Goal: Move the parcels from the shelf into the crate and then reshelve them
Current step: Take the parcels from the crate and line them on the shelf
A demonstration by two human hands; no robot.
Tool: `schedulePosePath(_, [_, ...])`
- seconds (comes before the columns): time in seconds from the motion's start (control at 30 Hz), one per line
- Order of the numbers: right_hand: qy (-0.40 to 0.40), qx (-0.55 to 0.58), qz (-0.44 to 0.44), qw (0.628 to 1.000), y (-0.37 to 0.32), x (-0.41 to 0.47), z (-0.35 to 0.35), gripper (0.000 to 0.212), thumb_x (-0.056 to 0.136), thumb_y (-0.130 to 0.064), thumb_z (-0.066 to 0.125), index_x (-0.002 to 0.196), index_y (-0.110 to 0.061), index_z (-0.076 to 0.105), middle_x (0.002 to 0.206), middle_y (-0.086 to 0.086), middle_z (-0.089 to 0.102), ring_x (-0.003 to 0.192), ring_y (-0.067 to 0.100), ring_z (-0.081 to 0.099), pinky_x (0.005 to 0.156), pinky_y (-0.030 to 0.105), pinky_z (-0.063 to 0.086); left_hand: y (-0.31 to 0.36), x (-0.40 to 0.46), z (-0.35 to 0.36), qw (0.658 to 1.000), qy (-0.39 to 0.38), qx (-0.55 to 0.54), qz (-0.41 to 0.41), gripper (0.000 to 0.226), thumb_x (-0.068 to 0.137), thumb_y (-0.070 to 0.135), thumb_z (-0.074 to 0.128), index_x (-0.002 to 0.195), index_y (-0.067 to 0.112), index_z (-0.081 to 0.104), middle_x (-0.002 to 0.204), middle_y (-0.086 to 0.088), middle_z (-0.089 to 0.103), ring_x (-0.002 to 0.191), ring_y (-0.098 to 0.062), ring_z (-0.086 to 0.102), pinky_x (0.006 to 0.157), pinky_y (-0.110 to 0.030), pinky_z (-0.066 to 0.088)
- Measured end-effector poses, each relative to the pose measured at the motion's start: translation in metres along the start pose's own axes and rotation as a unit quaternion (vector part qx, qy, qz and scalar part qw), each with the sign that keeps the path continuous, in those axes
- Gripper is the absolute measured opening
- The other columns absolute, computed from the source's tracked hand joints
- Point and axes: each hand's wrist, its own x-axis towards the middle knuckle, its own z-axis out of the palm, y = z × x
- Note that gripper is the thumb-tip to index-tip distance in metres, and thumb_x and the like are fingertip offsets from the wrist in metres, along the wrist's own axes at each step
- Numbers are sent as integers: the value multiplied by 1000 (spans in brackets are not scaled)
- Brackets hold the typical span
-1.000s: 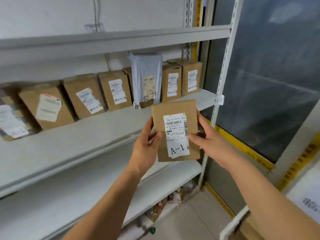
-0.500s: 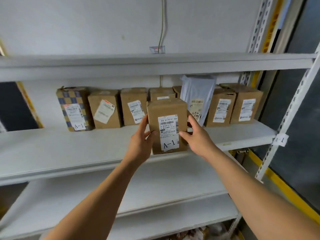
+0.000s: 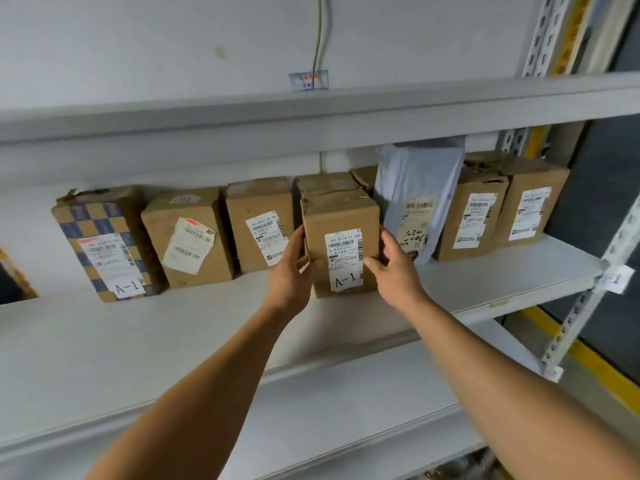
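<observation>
A brown cardboard parcel [image 3: 341, 216] with a white label marked A-1 stands upright on the grey shelf [image 3: 485, 271]. My left hand [image 3: 289, 271] grips its left side and my right hand [image 3: 391, 268] grips its right side. It stands in front of a row of parcels at the back of the shelf: a checkered box marked A-1 [image 3: 100, 237], a box with a tilted label [image 3: 188, 240], a box [image 3: 259, 220], a grey poly mailer [image 3: 415, 199], and two boxes [image 3: 471, 209] [image 3: 533, 202] at the right. The crate is out of view.
An upper shelf [image 3: 311, 116] runs just above the parcels. A lower shelf [image 3: 346, 427] lies below my arms. A perforated metal upright [image 3: 588, 306] with a small tag stands at the right. A cable [image 3: 320, 32] hangs down the wall.
My hands carried the A-1 parcel up and forward from below the shelf edge onto the shelf, in front of the row. My view turned left, bringing the checkered box into sight.
</observation>
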Motion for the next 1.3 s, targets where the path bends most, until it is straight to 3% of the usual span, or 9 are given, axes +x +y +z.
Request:
schedulePosePath(0.13, [41, 3, 7, 999, 4, 12, 8, 65, 103, -16, 65, 157, -42, 42, 145, -16, 63, 133, 3, 55, 110, 27, 44, -7, 21, 1, 1000, -2, 6, -11, 68, 101, 16, 57, 155, 51, 37, 146, 9, 58, 131, -21, 63, 98, -56, 59])
schedulePosePath(0.37, [55, -21, 8, 998, 7, 18, 10, 62, 105, -18, 62, 159, -40, 40, 150, -7, 61, 140, 14, 54, 110, 30, 44, -11, 27, 5, 999, -1, 6, -31, 71, 102, 13, 62, 153, 54, 36, 151, 7, 55, 136, -25, 59, 99, -61, 57])
schedulePosePath(0.47, [57, 1, 35, 998, 3, 6, 3, 66, 105, -17, 65, 162, -33, 37, 154, 5, 56, 139, 19, 56, 106, 24, 42, -3, 12, 7, 999, 17, 6, -43, 68, 103, 19, 64, 159, 41, 33, 156, 5, 52, 136, -24, 59, 102, -56, 57])
schedulePosePath(0.6, [36, -3, 28, 999, 6, -24, -21, 58, 104, -20, 67, 157, -28, 46, 137, 2, 67, 118, 9, 64, 95, 9, 43, 9, -27, 11, 993, 68, 55, -77, 55, 103, 31, 66, 154, 23, 46, 151, -2, 57, 133, -24, 61, 104, -46, 56])
schedulePosePath(0.67, [26, -8, 29, 999, 9, -44, -36, 52, 104, -22, 67, 153, -26, 52, 128, 0, 71, 115, 7, 65, 101, 15, 47, 14, -52, 15, 993, 69, 54, -82, 51, 102, 34, 68, 149, 22, 53, 144, -2, 64, 129, -21, 64, 104, -46, 57])
schedulePosePath(0.77, [19, -38, 8, 999, 13, -78, -61, 46, 102, -24, 70, 147, -23, 59, 120, -2, 73, 111, 8, 68, 107, 27, 51, 23, -87, 29, 995, 49, 54, -70, 46, 102, 33, 69, 145, 21, 58, 140, 2, 66, 126, -16, 64, 103, -34, 54])
schedulePosePath(0.93, [7, -86, -3, 996, 25, -140, -108, 47, 102, -28, 69, 148, -25, 58, 125, -6, 70, 117, 9, 65, 103, 34, 56, 42, -132, 69, 995, 10, 96, -27, 40, 101, 28, 70, 140, 20, 64, 134, 4, 71, 120, -10, 66, 83, 3, 41])
schedulePosePath(1.13, [32, -112, 88, 989, 53, -226, -173, 48, 106, -25, 64, 153, -26, 52, 134, -10, 61, 121, 11, 62, 103, 25, 48, 51, -164, 146, 986, -122, 111, 9, 39, 102, 28, 68, 140, 18, 65, 134, -1, 70, 122, -15, 67, 100, -26, 51])
schedulePosePath(1.3, [117, -144, 212, 959, 98, -314, -212, 47, 103, -31, 68, 148, -27, 59, 136, -4, 68, 122, 12, 65, 102, 20, 47, 40, -203, 224, 962, -243, 124, 11, 41, 103, 35, 65, 142, 23, 63, 139, 5, 67, 127, -15, 64, 108, -28, 49])
